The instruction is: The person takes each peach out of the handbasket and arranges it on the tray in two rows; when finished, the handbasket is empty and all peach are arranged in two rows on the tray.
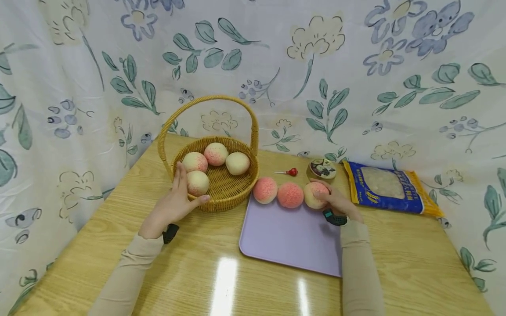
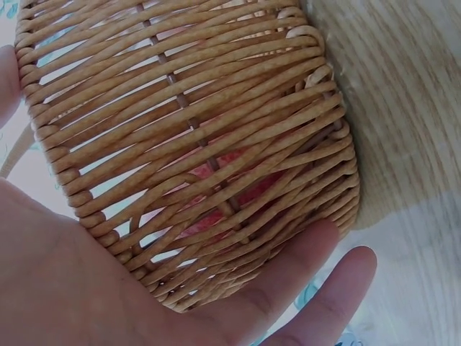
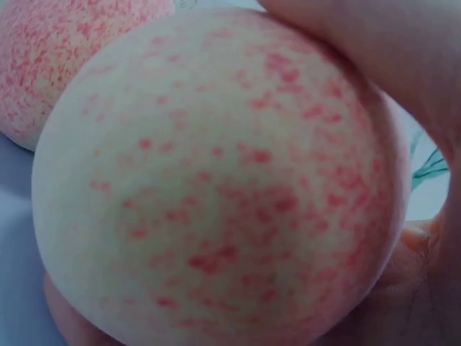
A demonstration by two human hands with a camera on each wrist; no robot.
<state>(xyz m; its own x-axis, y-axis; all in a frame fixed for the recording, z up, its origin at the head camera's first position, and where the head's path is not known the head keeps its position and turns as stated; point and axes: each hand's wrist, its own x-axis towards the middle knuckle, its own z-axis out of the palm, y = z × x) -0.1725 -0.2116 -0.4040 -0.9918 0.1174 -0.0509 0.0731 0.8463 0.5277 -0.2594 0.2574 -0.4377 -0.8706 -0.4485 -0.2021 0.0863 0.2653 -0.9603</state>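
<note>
My right hand [image 1: 339, 202] grips a cream peach with pink speckles [image 1: 311, 195] at the far right corner of the lilac tray [image 1: 284, 241]. In the right wrist view that peach [image 3: 209, 187] fills most of the picture, with fingers and thumb round it. Two pinker peaches, one [image 1: 290, 195] beside it and another [image 1: 265, 190] farther left, complete a row along the tray's back edge. My left hand [image 1: 171, 208] rests with extended fingers against the left side of a wicker basket [image 1: 217, 204]. Several pale peaches, one a blushed peach [image 1: 216, 154], lie inside it.
Behind the tray lie a small red-headed tool with a thin metal shaft [image 1: 291, 172] and a round tin [image 1: 322, 169]. A blue and yellow food packet [image 1: 389, 188] is to the right. The basket's tall handle [image 1: 209, 97] arches up before a floral curtain [image 1: 253, 52].
</note>
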